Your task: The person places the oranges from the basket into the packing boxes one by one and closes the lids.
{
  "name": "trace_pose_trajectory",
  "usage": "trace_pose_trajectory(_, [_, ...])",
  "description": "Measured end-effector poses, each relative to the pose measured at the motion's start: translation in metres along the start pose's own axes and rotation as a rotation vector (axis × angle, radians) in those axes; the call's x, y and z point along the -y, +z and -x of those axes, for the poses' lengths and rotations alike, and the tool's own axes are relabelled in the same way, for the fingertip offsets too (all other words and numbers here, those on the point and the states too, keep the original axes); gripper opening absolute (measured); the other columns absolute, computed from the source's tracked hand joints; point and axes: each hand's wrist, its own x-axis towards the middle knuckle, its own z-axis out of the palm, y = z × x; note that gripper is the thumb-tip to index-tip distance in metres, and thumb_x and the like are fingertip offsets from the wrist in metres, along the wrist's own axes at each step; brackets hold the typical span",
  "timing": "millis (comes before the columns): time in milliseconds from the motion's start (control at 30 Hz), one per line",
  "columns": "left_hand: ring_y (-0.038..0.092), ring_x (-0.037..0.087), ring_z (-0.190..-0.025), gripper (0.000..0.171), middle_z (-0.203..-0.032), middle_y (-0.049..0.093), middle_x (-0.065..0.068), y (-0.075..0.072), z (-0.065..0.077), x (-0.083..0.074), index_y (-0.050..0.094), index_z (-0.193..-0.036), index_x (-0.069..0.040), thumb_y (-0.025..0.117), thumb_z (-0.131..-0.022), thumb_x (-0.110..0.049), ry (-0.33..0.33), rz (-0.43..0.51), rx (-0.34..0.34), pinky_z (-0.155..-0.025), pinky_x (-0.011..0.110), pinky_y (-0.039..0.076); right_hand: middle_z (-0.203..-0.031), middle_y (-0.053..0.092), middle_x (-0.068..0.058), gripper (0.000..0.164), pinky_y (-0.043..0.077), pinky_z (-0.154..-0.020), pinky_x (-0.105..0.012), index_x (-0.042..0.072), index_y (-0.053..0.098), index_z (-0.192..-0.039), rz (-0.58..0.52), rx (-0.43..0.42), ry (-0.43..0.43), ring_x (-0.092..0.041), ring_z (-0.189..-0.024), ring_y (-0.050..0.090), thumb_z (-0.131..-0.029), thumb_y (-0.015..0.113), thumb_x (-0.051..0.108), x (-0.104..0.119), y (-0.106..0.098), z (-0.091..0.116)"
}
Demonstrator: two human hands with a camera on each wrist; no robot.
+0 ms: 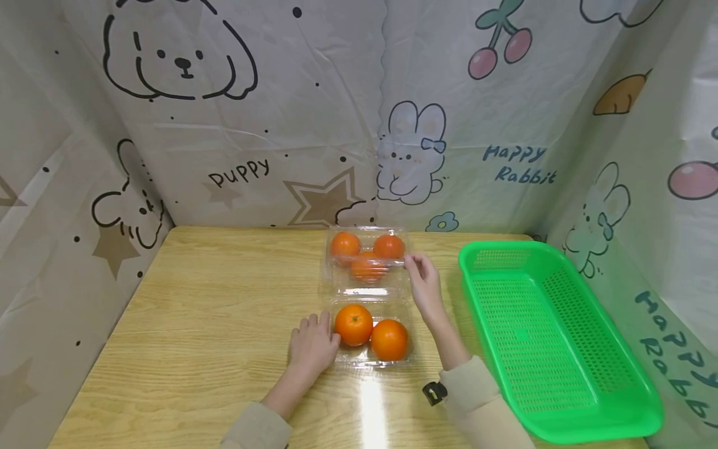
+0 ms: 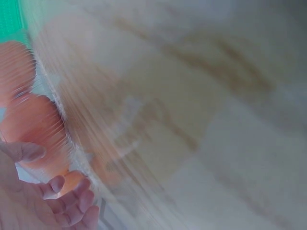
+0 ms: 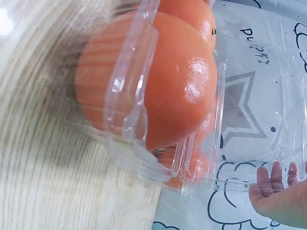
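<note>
A clear plastic clamshell box [image 1: 344, 362] lies on the table with two oranges [image 1: 354, 325] in its near half. Its see-through lid [image 1: 367, 291] stands raised at the back. Three more oranges [image 1: 368, 268] show behind or through that lid. My left hand [image 1: 314, 344] rests at the box's left side, fingers extended along the wall and thumb by the nearer left orange. With my right hand [image 1: 424, 284] I hold the lid's right edge near its top between thumb and fingers. In the right wrist view, fingers [image 3: 276, 177] overlap the lid's edge.
A green perforated plastic basket [image 1: 488, 340] stands to the right on the wooden table [image 1: 213, 312]. Cloth walls [image 1: 314, 125] printed with cartoon animals rise at the back and both sides. A small black clip-like piece [image 1: 434, 393] is by the right sleeve.
</note>
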Motion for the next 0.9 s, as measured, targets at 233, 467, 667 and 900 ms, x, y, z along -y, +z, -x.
trace_pose_trajectory(233, [0.051, 0.034, -0.095, 0.045, -0.105, 0.055, 0.019, -0.003, 0.0, 0.004, 0.05, -0.116, -0.004, 0.05, -0.083, -0.034, 0.019, 0.016, 0.013, -0.077, 0.049, 0.042, -0.113, 0.053, -0.023, 0.03, 0.035, -0.1, -0.039, -0.007, 0.05, -0.109, 0.003, 0.008, -0.035, -0.028, -0.109, 0.05, -0.094, 0.048, 0.019, -0.001, -0.003, 0.008])
trace_pose_trajectory(467, [0.051, 0.034, -0.093, 0.048, -0.105, 0.055, 0.018, -0.002, -0.001, 0.007, 0.049, -0.121, -0.005, 0.048, -0.083, -0.035, 0.038, 0.006, -0.006, -0.074, 0.048, 0.043, -0.112, 0.051, -0.025, 0.03, 0.035, -0.1, -0.038, -0.008, 0.05, -0.109, -0.004, 0.019, -0.059, -0.027, -0.106, 0.05, -0.094, 0.048, 0.018, -0.001, -0.004, 0.015])
trace_pose_trajectory(667, [0.05, 0.036, -0.102, 0.052, -0.114, 0.054, 0.02, -0.004, -0.001, 0.01, 0.048, -0.126, -0.004, 0.043, -0.086, -0.036, 0.036, 0.062, -0.016, -0.081, 0.05, 0.042, -0.111, 0.053, -0.025, 0.027, 0.037, -0.098, -0.036, -0.008, 0.051, -0.107, 0.008, 0.022, -0.074, -0.024, -0.103, 0.051, -0.094, 0.048, 0.015, -0.003, -0.005, 0.02])
trace_pose_trajectory(900, [0.052, 0.035, -0.096, 0.038, -0.107, 0.055, 0.019, -0.023, -0.007, 0.01, 0.051, -0.112, 0.002, 0.049, -0.087, -0.027, 0.036, 0.249, -0.138, -0.079, 0.048, 0.044, -0.11, 0.053, -0.024, 0.029, 0.039, -0.095, -0.026, -0.012, 0.05, -0.109, -0.01, 0.028, -0.084, -0.031, -0.106, 0.051, -0.094, 0.047, 0.013, -0.005, -0.008, 0.027])
